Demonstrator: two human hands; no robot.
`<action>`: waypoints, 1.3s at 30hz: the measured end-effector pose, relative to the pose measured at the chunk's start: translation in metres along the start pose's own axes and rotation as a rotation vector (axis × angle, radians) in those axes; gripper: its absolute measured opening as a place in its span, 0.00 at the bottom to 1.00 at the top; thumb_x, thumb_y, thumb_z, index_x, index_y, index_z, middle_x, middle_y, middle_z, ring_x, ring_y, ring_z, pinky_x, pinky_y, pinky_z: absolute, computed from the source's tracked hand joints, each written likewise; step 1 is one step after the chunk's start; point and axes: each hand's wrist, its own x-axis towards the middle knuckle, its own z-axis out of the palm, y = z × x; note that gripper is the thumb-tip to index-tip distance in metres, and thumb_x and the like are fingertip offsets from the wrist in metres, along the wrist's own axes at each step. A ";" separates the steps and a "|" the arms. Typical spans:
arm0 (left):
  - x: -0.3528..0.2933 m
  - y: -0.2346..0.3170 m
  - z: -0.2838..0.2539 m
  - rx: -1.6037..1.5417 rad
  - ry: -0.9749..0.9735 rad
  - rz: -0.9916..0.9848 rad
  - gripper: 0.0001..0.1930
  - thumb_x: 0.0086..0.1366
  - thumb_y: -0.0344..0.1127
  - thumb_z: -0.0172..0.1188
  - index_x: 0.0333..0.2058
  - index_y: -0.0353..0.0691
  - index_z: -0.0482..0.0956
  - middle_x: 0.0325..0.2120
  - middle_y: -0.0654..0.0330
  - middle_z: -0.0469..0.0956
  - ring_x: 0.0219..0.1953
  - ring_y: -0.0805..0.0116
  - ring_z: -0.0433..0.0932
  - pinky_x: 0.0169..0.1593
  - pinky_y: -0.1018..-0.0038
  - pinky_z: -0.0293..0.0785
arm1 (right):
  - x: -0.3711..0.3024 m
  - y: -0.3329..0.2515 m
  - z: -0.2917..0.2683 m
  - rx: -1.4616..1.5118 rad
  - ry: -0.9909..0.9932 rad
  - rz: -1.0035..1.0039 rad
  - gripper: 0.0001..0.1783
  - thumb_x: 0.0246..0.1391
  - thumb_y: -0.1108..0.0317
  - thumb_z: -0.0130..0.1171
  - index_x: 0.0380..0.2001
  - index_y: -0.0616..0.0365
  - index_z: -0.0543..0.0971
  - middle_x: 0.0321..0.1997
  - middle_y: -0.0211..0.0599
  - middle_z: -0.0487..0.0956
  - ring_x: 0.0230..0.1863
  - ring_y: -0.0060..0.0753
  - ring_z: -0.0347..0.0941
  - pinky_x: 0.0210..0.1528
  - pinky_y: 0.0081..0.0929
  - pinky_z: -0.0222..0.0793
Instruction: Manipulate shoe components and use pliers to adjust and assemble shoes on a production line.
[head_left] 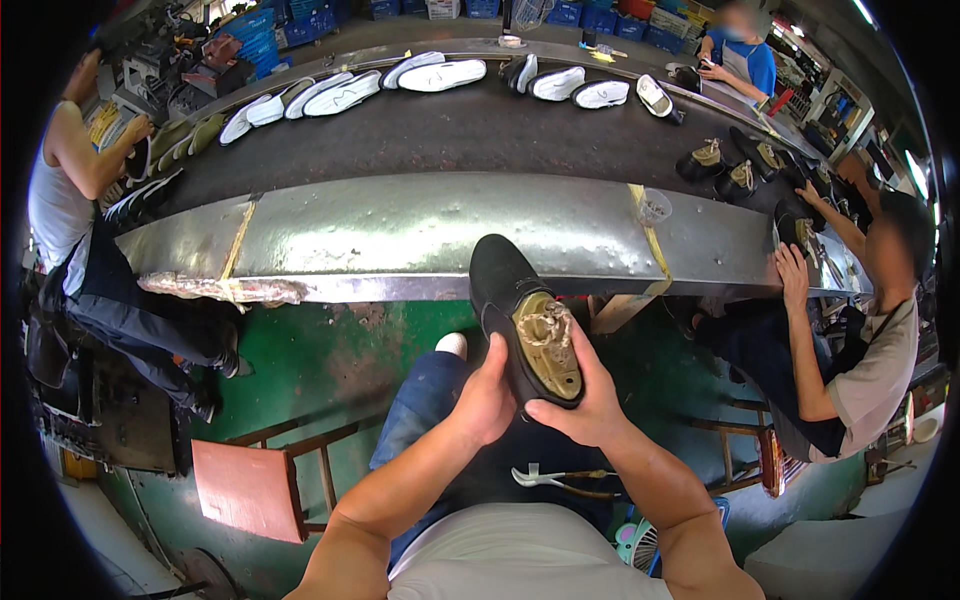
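Above my lap I hold a black shoe (497, 270), its toe pointing away from me toward the workbench. A gold-coloured shoe last (550, 350) fills its opening, with a knotted cord on top. My left hand (488, 392) grips the shoe's left side near the heel, thumb along the upper. Wrapped round the right side and heel is my right hand (588, 400). The shoe's sole is hidden from view. On my lap lies a metal-headed hand tool (540, 478) with a wooden-looking handle; its exact kind is unclear.
A metal-edged bench (400, 225) runs across ahead, with a dark belt behind it. White-soled shoes (440, 75) line the far side; black shoes (740, 178) stand at right. Co-workers are at left, right and far right. A stool (245, 490) stands at my left.
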 end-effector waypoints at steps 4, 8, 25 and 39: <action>0.008 0.004 -0.021 0.121 -0.007 -0.030 0.38 0.74 0.60 0.45 0.71 0.39 0.51 0.66 0.52 0.63 0.69 0.59 0.60 0.69 0.58 0.58 | 0.038 -0.004 -0.022 0.668 0.300 0.379 0.39 0.48 0.74 0.56 0.66 0.71 0.61 0.60 0.54 0.75 0.57 0.48 0.77 0.56 0.46 0.76; 0.011 0.003 -0.061 0.317 0.079 -0.207 0.33 0.74 0.50 0.52 0.67 0.33 0.58 0.61 0.47 0.70 0.64 0.55 0.67 0.64 0.57 0.65 | 0.119 0.028 -0.063 0.899 0.463 0.316 0.32 0.53 0.67 0.55 0.62 0.70 0.68 0.58 0.54 0.76 0.53 0.49 0.77 0.49 0.46 0.78; 0.053 0.169 -0.091 0.644 -0.266 -0.147 0.23 0.74 0.35 0.55 0.64 0.36 0.66 0.57 0.52 0.76 0.59 0.64 0.74 0.63 0.68 0.69 | 0.279 0.187 -0.104 -1.009 0.114 -0.048 0.13 0.58 0.60 0.59 0.38 0.58 0.82 0.39 0.43 0.84 0.44 0.46 0.78 0.53 0.44 0.65; 0.467 0.408 -0.184 1.860 0.833 0.571 0.37 0.63 0.57 0.63 0.62 0.34 0.69 0.68 0.39 0.58 0.71 0.47 0.55 0.71 0.61 0.55 | 0.282 0.174 -0.101 -1.075 0.031 0.160 0.16 0.53 0.62 0.61 0.41 0.62 0.78 0.44 0.48 0.79 0.52 0.53 0.71 0.62 0.52 0.58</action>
